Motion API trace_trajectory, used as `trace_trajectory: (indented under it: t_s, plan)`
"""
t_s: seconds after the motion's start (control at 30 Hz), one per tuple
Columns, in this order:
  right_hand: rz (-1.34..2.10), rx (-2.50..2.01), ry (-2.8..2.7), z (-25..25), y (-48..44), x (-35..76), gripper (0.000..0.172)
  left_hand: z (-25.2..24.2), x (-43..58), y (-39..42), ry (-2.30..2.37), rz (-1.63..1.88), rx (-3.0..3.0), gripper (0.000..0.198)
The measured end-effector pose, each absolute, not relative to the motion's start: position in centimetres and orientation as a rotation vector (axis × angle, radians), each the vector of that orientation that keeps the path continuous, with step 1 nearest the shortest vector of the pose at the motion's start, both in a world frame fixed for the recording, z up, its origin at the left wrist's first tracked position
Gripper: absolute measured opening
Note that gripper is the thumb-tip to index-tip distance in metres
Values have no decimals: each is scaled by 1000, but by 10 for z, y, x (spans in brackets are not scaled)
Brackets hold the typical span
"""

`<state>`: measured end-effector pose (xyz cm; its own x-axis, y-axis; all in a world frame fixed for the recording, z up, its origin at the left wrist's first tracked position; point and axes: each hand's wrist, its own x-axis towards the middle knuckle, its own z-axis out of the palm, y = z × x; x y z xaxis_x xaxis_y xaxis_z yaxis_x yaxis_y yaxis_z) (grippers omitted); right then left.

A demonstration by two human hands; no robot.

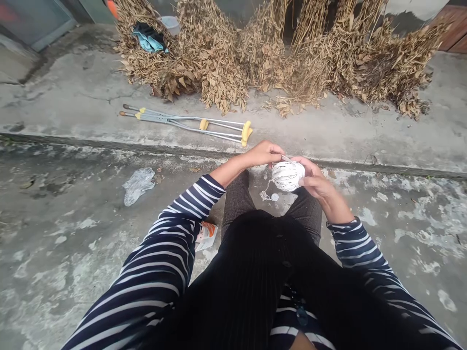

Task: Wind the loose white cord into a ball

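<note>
In front of my lap is a rounded white ball of yarn [288, 175] with thin dark streaks running over it. My right hand [314, 181] grips its right side, fingers behind and thumb in front. The fingers of my left hand [267, 154] are pinched together at the top left of the ball, on a thin pale strip [286, 158] whose kind I cannot make out. From the ball's lower left a pale strand [268, 187] hangs down to a small tangle [264, 196] between my knees. Beside the tangle shows a small white round piece [275, 197].
A pair of crutches [189, 123] with yellow pads lies on the raised concrete step [91, 114]. Dried plant stalks [262, 53] lean along the wall, with a blue and black cloth [150, 39] on them. A clear plastic bag [138, 185] and an orange-and-white packet [207, 235] lie at my left.
</note>
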<state>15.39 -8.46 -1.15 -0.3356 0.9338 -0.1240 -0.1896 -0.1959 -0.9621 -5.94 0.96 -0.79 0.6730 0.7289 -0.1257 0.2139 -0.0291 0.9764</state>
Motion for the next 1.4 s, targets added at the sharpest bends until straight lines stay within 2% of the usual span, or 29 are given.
trace_trajectory:
  t_s: [0.23, 0.33, 0.47, 0.67, 0.97, 1.2, 1.4]
  plan:
    - [1570, -951, -1401, -1, -100, 150, 64, -20, -75, 24, 680, 217, 1588, 22]
    - [1581, -894, -1383, 3, -104, 146, 66, -24, -80, 25, 748, 298, 1538, 21]
    - [1547, -922, -1262, -1, -101, 145, 68, -13, -85, 9, 768, 574, 1406, 23]
    - [1577, -915, -1179, -8, -99, 146, 64, -10, -85, -18, 636, 519, 1192, 41]
    - [1617, -861, -1211, -8, -104, 145, 72, -20, -86, -5, 731, 484, 1343, 24]
    - [1653, -809, -1301, -9, -104, 147, 62, -4, -95, 6, 734, 423, 1535, 12]
    - [1634, -774, -1291, 1, -108, 149, 61, -50, -76, -2, 817, 457, 1332, 6]
